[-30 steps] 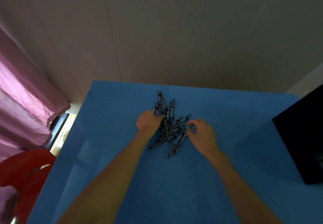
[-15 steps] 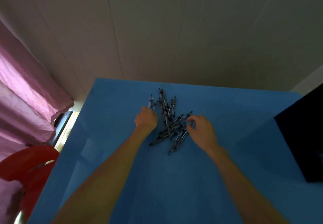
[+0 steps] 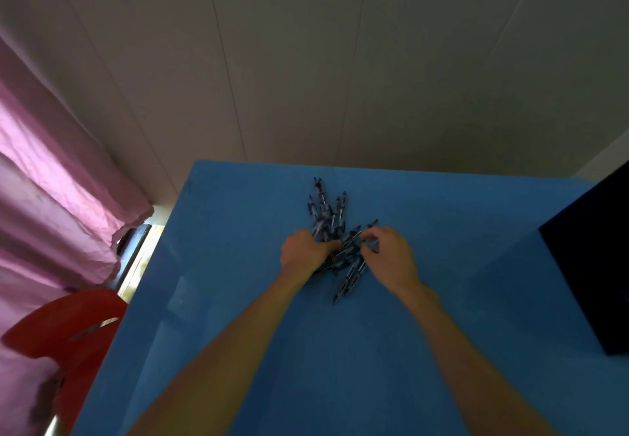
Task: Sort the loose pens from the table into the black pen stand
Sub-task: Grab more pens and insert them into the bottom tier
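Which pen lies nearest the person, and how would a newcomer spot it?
Start at the blue table and find the pile of dark pens near its middle, between the left hand and right hand. The nearest pen pokes out of the pile's near edge beside the right wrist, its tip reaching closer to the person than any other.

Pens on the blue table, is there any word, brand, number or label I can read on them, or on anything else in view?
None can be read.
Pens: pale marks on some barrels, too small and blurred to read.
Black object at the table's right edge: no lettering visible.
Blue table, pink curtain, red chair: no text.
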Tool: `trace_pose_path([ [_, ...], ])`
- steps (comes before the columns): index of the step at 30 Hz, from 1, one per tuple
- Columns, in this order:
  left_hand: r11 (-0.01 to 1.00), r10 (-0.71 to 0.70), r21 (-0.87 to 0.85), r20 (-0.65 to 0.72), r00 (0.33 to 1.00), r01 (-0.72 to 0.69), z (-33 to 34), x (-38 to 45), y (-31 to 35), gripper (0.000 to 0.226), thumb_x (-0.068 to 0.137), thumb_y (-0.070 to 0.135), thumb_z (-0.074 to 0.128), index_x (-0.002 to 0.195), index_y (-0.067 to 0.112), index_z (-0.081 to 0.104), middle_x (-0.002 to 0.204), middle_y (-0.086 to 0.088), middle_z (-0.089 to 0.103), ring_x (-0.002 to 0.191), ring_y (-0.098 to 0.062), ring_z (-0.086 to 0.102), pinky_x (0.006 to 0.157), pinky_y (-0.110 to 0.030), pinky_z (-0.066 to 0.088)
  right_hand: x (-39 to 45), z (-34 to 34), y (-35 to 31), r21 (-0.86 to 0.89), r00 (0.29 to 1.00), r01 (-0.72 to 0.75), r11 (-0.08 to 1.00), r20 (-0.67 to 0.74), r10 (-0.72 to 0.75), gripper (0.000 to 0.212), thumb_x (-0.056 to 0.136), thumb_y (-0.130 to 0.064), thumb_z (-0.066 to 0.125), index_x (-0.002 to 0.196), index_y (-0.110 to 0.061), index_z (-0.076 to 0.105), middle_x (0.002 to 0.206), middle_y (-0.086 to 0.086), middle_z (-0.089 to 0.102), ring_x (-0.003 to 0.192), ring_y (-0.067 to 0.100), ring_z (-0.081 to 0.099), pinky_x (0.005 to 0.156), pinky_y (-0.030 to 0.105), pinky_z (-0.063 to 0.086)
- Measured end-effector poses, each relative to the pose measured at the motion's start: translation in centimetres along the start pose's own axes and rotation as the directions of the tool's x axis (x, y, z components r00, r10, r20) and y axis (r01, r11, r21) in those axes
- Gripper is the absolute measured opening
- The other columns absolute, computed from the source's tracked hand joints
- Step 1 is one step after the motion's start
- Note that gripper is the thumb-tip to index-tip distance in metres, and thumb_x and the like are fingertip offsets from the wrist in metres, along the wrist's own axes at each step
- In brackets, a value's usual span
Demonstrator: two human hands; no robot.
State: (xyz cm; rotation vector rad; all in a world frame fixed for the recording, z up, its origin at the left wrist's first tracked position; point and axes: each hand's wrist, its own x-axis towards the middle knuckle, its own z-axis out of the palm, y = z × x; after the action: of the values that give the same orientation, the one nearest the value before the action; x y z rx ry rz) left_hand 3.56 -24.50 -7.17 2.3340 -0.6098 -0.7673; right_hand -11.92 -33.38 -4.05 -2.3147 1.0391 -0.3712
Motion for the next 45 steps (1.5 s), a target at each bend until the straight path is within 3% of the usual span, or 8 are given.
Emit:
trace_pose_path([
  [12, 0.974, 0.071, -0.213, -0.055, 0.996, -0.081, -0.6, 0.5, -1.7, 0.039, 0.101, 0.038, 0.043, 0.069, 0.016, 0.036, 0.067, -0.002, 0.044, 0.061, -0.018, 0.04, 0.056, -0.031, 0.032, 0.3, 0.6, 0.9, -0.016, 1.0, -0.002, 1.0, 0.018, 0.002, 0.017, 0.095, -0.015, 0.063, 0.11, -0.016, 0.069, 0.111, 0.003, 0.063, 0.085, 0.01, 0.057, 0.073, 0.016, 0.04],
  [18, 0.922, 0.021, -0.383, -0.083, 0.996, -0.051, -2.2, 2.5, -1.1, 0.013, 0.106, 0.021, 0.039, 0.101, 0.01, 0.035, 0.072, -0.004, 0.038, 0.061, -0.014, 0.034, 0.056, -0.034, 0.033, 0.6, 0.5, 0.7, 0.004, 1.0, 0.003, 1.0, 0.025, -0.003, 0.015, 0.095, -0.015, 0.063, 0.108, -0.017, 0.069, 0.109, 0.001, 0.063, 0.085, 0.01, 0.059, 0.074, 0.019, 0.043],
  [21, 0.935, -0.059, -0.355, -0.074, 0.996, 0.029, -2.0, 3.9, -0.6, 0.03, 0.105, 0.02, 0.039, 0.127, -0.001, 0.037, 0.073, -0.006, 0.044, 0.059, -0.012, 0.036, 0.052, -0.029, 0.032, 0.6, 0.4, 1.0, 0.008, 1.0, 0.0, 1.0, 0.02, 0.0, 0.014, 0.095, -0.015, 0.063, 0.107, -0.016, 0.069, 0.109, 0.001, 0.063, 0.087, 0.012, 0.061, 0.075, 0.02, 0.046],
  [24, 0.951, -0.094, -0.302, -0.095, 0.991, 0.062, -1.7, 4.5, 0.3, 0.019, 0.101, 0.024, 0.045, 0.094, 0.008, 0.052, 0.076, -0.011, 0.051, 0.056, -0.013, 0.037, 0.049, -0.028, 0.03, 0.6, 0.3, 1.4, -0.002, 0.999, -0.007, 1.0, 0.031, 0.007, 0.016, 0.095, -0.015, 0.062, 0.11, -0.015, 0.069, 0.111, 0.001, 0.062, 0.089, 0.009, 0.057, 0.077, 0.019, 0.042],
  [27, 0.98, -0.091, -0.187, -0.108, 0.99, 0.07, -1.0, 4.7, 0.5, 0.043, 0.093, 0.037, 0.062, 0.066, 0.017, 0.035, 0.063, 0.0, 0.04, 0.054, -0.014, 0.039, 0.048, -0.026, 0.03, 0.7, 0.3, 1.9, -0.008, 0.999, -0.009, 1.0, 0.038, 0.009, 0.017, 0.096, -0.015, 0.062, 0.112, -0.015, 0.069, 0.111, 0.002, 0.062, 0.089, 0.01, 0.057, 0.078, 0.018, 0.042],
  [31, 0.997, -0.068, 0.008, -0.14, 0.988, 0.07, -0.5, 4.3, 0.4, 0.047, 0.082, 0.046, 0.074, 0.067, 0.018, 0.04, 0.065, 0.001, 0.047, 0.058, -0.016, 0.047, 0.045, -0.023, 0.031, 1.1, 0.3, 2.3, -0.017, 0.999, -0.014, 1.0, 0.03, 0.014, 0.016, 0.096, -0.017, 0.062, 0.111, -0.016, 0.068, 0.11, 0.002, 0.063, 0.087, 0.01, 0.057, 0.072, 0.013, 0.038],
  [39, 0.997, 0.001, 0.08, -0.27, 0.963, 0.021, -1.3, 4.6, -0.3, 0.042, 0.09, 0.036, 0.058, 0.061, 0.015, 0.037, 0.059, 0.0, 0.042, 0.052, -0.017, 0.04, 0.051, -0.025, 0.033, 1.2, 0.7, 2.0, -0.003, 0.999, -0.002, 1.0, 0.035, 0.002, 0.016, 0.096, -0.014, 0.062, 0.11, -0.014, 0.068, 0.11, 0.001, 0.061, 0.088, 0.01, 0.058, 0.069, 0.01, 0.039],
  [45, 0.993, 0.03, -0.102, -0.29, 0.957, -0.062, -1.8, 6.6, 0.2, 0.013, 0.1, 0.019, 0.049, 0.097, 0.01, 0.041, 0.074, -0.005, 0.047, 0.068, -0.026, 0.049, 0.057, -0.035, 0.038, 1.5, 0.6, 2.4, 0.012, 0.999, -0.008, 1.0, 0.04, 0.007, 0.016, 0.096, -0.015, 0.062, 0.111, -0.015, 0.068, 0.111, 0.002, 0.062, 0.088, 0.01, 0.058, 0.074, 0.014, 0.041],
])
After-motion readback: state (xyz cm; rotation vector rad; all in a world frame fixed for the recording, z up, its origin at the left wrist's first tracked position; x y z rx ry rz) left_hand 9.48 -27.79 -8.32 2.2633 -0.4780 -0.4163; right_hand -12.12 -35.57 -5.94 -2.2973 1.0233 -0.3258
